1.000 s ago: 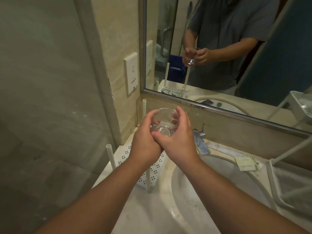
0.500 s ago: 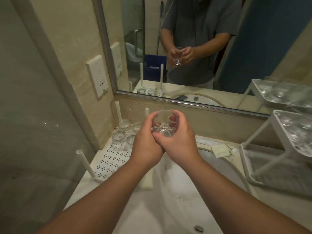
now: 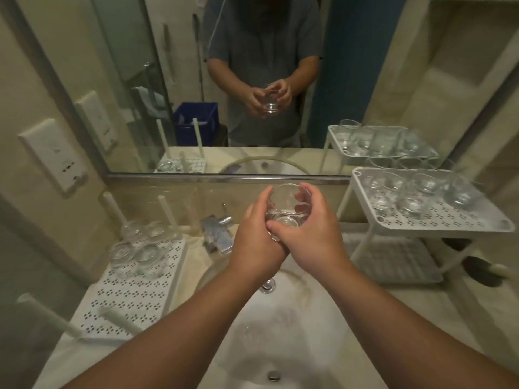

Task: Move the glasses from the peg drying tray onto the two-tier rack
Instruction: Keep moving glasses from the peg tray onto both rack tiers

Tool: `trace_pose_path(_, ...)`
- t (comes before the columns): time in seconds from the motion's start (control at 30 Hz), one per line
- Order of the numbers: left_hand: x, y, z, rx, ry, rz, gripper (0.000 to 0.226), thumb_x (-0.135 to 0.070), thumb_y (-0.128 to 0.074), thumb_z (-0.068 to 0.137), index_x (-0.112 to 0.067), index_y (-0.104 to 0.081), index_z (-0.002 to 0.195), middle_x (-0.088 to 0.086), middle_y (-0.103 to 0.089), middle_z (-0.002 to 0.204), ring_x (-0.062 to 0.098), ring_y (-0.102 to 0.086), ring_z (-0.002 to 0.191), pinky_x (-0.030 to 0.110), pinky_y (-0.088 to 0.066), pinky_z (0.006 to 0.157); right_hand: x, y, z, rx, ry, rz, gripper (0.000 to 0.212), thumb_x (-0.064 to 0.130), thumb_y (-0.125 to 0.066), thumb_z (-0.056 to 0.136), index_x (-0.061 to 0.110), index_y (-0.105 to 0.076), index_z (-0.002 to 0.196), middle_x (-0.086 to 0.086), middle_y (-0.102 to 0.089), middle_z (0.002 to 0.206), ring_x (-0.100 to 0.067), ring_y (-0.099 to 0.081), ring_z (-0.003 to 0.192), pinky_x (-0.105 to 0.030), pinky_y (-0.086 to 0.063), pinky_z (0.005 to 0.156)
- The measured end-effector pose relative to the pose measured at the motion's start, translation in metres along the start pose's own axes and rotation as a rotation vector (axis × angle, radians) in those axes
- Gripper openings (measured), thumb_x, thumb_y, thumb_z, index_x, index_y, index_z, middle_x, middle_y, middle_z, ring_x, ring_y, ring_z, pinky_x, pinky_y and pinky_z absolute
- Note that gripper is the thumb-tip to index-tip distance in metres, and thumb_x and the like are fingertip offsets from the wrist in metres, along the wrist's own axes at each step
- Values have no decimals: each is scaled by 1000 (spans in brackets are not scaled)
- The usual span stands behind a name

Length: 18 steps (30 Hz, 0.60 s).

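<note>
Both hands cup one clear glass (image 3: 286, 204) above the sink, mouth tilted up and away from me. My left hand (image 3: 257, 237) wraps its left side and my right hand (image 3: 311, 234) its right side and base. The white peg drying tray (image 3: 132, 299) lies at the left with several glasses (image 3: 137, 248) clustered at its far end between upright pegs. At the right stands the white two-tier rack (image 3: 438, 220); its upper shelf carries several glasses (image 3: 415, 195), and no glasses show on the part of the lower shelf in view.
A white basin (image 3: 280, 332) lies directly under my forearms, with the tap (image 3: 222, 223) behind it. A wall mirror (image 3: 252, 80) reflects me and the rack. A wall socket plate (image 3: 53, 158) is at the left, and a dark round object (image 3: 483, 270) lies right of the rack.
My view has swung to the right, bringing the sink to the centre and the two-tier rack fully into sight. Both hands still hold the glass in the same grip.
</note>
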<state>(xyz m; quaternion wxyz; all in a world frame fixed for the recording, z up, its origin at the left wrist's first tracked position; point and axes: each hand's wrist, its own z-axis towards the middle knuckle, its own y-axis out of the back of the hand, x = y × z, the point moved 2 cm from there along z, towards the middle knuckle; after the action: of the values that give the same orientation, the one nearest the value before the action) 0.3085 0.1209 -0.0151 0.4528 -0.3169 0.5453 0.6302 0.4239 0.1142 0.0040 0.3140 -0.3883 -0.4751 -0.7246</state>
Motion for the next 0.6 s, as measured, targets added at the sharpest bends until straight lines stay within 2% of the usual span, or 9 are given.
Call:
trace_pose_path(0.07,-11,-21,4,25,-22,8,93,-35,-66,64,-46,-27,148,-20,-43,117,-15,-46,107,2,-44,74,-10,23,5,-40,1,-7,92,38,-88,59,33,-41,137,16,-54,122,0,-53,104,-15,-43,86)
trace_pose_path(0.13,-23,-42,8,51,-42,21,96,-30,-70,65,-47,-25,148,-24,-41,113,-14,-46,104,5,-46,72,-19,46,9,-75,2,-16,91,40,-88,59,34,-42,137,17,-53,121,2,-53,103,-12,-41,83)
trace_pose_path(0.23,-43,-74,13,53,-87,39,95,-26,-73,67,-40,-27,150,-21,-44,113,-11,-47,104,12,-46,80,-34,80,15,-120,2,-13,89,40,-88,59,34,-43,136,18,-53,122,1,-53,105,-18,-45,87)
trace_pose_path(0.33,-67,-105,15,51,-107,8,95,-26,-74,65,-46,-28,146,-19,-50,119,-6,-51,107,24,-53,86,-48,115,24,-174,10,-29,89,41,-88,59,34,-43,136,17,-53,123,1,-53,105,-15,-43,86)
trace_pose_path(0.47,-93,-145,19,71,-141,-37,90,-25,-77,68,-48,-30,141,-25,-56,114,-5,-58,102,30,-57,84,-67,161,37,-232,11,-33,90,43,-87,59,33,-41,137,15,-53,122,-2,-53,105,-17,-43,86)
trace_pose_path(0.6,-112,-184,26,97,-143,-67,77,-16,-73,75,-44,-36,136,-19,-58,120,-3,-61,97,31,-58,80,-89,199,52,-281,-4,-47,92,44,-87,60,31,-41,138,13,-54,123,-4,-54,105,-20,-43,86)
